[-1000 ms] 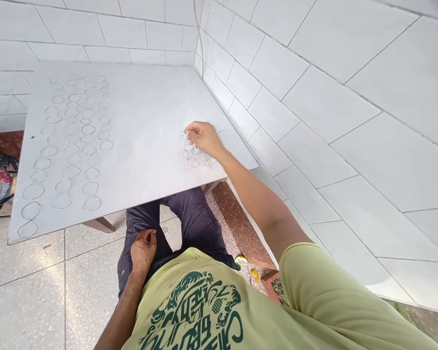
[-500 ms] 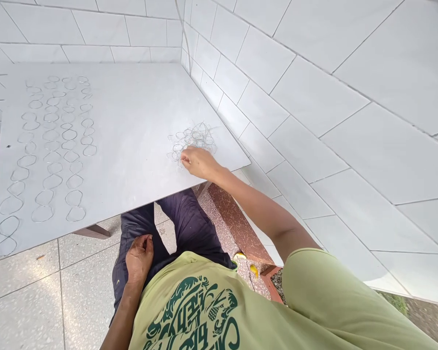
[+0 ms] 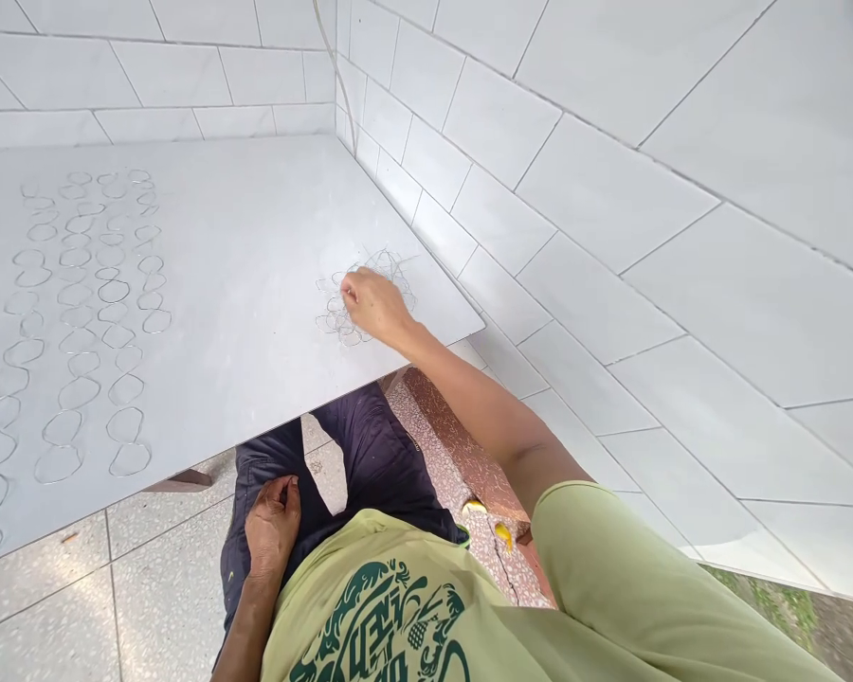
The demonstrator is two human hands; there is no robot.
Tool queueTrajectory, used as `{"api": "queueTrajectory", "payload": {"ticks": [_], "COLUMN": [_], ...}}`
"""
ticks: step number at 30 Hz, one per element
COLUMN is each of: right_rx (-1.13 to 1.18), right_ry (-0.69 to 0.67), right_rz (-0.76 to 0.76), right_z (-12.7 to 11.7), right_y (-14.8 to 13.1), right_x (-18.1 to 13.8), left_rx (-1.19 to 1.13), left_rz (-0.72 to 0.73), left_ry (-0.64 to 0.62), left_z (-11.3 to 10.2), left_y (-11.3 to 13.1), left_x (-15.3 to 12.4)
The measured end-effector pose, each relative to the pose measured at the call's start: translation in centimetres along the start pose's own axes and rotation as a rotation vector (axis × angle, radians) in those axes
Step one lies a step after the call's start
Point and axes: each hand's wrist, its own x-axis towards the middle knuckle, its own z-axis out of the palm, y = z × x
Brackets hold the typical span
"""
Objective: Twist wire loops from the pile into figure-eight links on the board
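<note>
Hands well apart: right hand point(image 3: 375, 301) low over a tangled pile of thin wire loops point(image 3: 346, 327), fingertips drawn in close, impossible to tell whether clamped on a wire; left hand point(image 3: 274, 521) on the lap against dark trousers point(image 3: 390, 455), fingers curled, contents hidden. Compared with half a second ago, right hand shifted from the pile's near edge to farther in over its middle; a full second ago, fingers looser there and set more toward the far part. Left hand unchanged at the lap. Whole scene slid leftward in the view, with the nearest left wire link now cut by the edge. Pile at the right side of a white board point(image 3: 234, 284), near its right corner, partly covered by right hand and wrist. Across the board's left side, four columns of figure-eight wire links point(image 3: 117, 324), well apart from the pile, rightmost column the shortest at the near end. Close along the board's right edge, a white tiled wall point(image 3: 611, 218); in the far corner, a pale hanging cable point(image 3: 339, 76). Below, a reddish-brown ledge point(image 3: 455, 426) and a yellow object point(image 3: 503, 536) on the floor.
</note>
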Motion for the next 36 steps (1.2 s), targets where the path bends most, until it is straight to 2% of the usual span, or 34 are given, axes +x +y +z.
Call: {"api": "queueTrajectory", "payload": {"ticks": [2, 7, 11, 14, 20, 28, 32, 36], "right_rx": [-0.014, -0.068, -0.001, 0.089, 0.125, 0.275, 0.355, 0.5], "right_ry": [-0.002, -0.194, -0.301, -0.355, -0.296, -0.212, -0.14, -0.069], "right_rz": [0.052, -0.027, 0.054, 0.05, -0.028, -0.039, -0.077, -0.053], "right_z": [-0.7, -0.7, -0.6, -0.8, -1.5, -2.7, -2.1, -1.0], "right_y": [1.8, 4.1, 4.2, 4.4, 5.4, 6.5, 6.8, 7.3], "right_x": [2.3, 6.6, 8.2, 8.5, 8.4, 7.9, 8.4, 9.1], "left_rx": [0.003, -0.019, -0.036, -0.045, -0.037, -0.024, -0.021, -0.017], "left_rz": [-0.008, -0.004, 0.0, -0.005, -0.025, -0.03, -0.027, -0.03], "left_ry": [-0.016, -0.007, -0.004, -0.014, -0.028, -0.042, -0.039, -0.043], "left_z": [0.2, 0.5, 0.6, 0.7, 0.7, 0.6, 0.7, 0.6], "left_y": [0.0, -0.3, -0.7, -0.7, -0.5, -0.2, -0.2, -0.1], "left_x": [0.2, 0.2, 0.0, 0.0, 0.3, 0.4, 0.4, 0.4]}}
